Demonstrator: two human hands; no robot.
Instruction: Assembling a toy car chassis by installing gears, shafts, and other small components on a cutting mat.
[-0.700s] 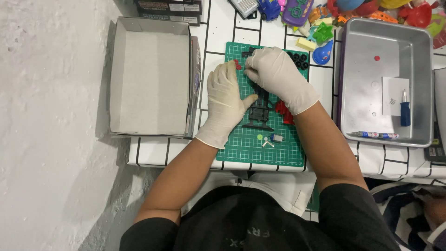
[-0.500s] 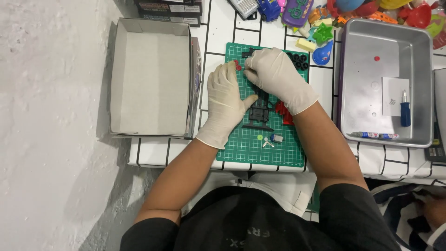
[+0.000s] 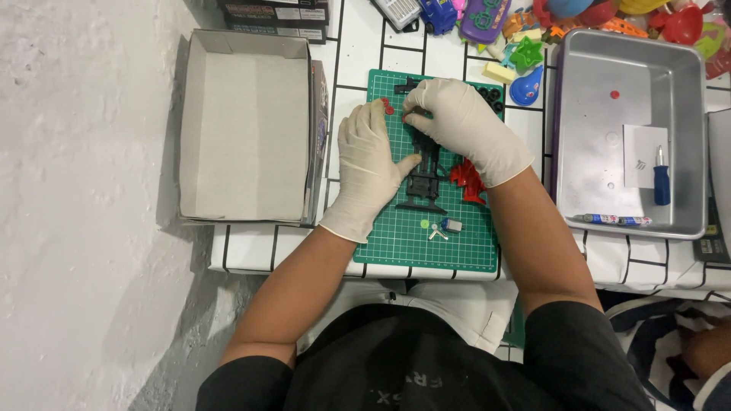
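- A black toy chassis [image 3: 424,171] is laid lengthwise on the green cutting mat [image 3: 396,243], which is set on the white tiled worktop [image 3: 358,53].
- The chassis is steadied from the side by the gloved left hand [image 3: 369,164]; a small red part [image 3: 388,106] is seen at its fingertips, but whether it is pinched cannot be told.
- The upper end of the chassis is covered by the gloved right hand [image 3: 461,125], its grip narrowed over it.
- Red pieces [image 3: 466,181] are lying just beside the chassis.
- An open cardboard box [image 3: 247,125] is placed left of the mat, a metal tray [image 3: 601,190] to its right.
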